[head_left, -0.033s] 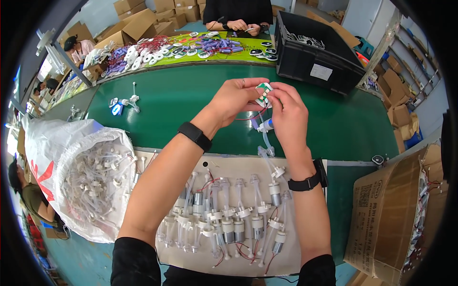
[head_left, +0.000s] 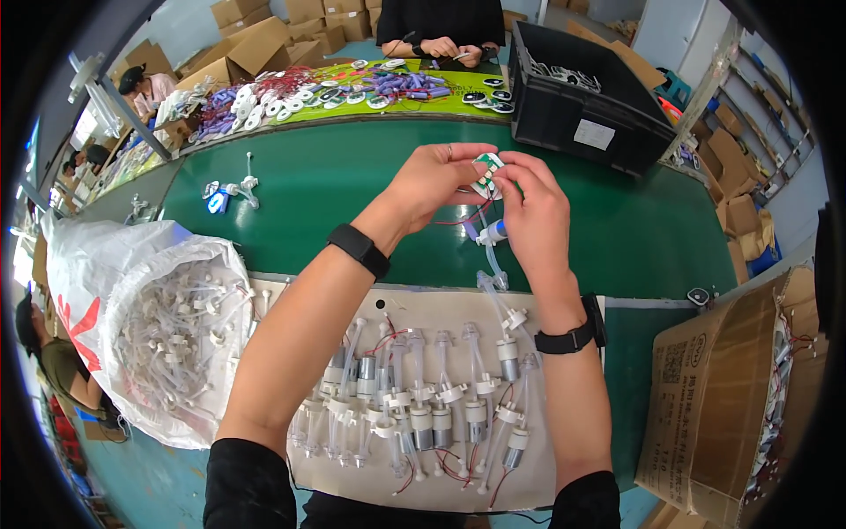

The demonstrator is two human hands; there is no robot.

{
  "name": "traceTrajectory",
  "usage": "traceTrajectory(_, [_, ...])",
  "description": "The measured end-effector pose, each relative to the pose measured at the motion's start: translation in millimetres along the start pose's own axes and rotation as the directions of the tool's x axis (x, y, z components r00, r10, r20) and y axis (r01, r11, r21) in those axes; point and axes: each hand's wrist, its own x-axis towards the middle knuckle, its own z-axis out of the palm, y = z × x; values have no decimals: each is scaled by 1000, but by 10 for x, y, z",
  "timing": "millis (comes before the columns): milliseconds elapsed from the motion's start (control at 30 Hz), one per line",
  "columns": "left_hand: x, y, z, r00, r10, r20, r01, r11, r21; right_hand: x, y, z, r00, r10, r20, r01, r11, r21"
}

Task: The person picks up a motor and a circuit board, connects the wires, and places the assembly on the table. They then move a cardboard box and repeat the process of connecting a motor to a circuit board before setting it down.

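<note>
Over the green work surface, my left hand (head_left: 429, 187) and my right hand (head_left: 535, 210) pinch a small white oval housing with a green circuit board (head_left: 486, 169) from both sides. Thin red and black wires run down from it. Beneath my right hand, a purple cylinder, a white and blue fitting (head_left: 492, 233) and clear tubing (head_left: 495, 264) hang or lie; how they join the board is partly hidden. Between my forearms, several small silver motor pumps (head_left: 423, 429) with white fittings, clear tubes and wires lie in rows on a beige sheet (head_left: 405, 309).
At left stands a white sack (head_left: 75, 264) of clear tube fittings (head_left: 172, 335). A cardboard box (head_left: 696, 397) is at right, a black bin (head_left: 608, 106) at far right. Another tubed assembly (head_left: 231, 189) lies far left. Across the bench, a person's hands (head_left: 449, 50) work behind piled parts.
</note>
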Motion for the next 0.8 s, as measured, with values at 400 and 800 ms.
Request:
traceTrajectory(400, [499, -49, -755, 992, -33, -123, 52, 987, 153, 250, -256, -665, 1000, 23, 5, -22, 996, -87])
traceTrajectory(800, [698, -300, -1718, 922, -77, -379, 154, 972, 177, 275, -520, -1100, 1000, 9, -16, -8, 1000, 16])
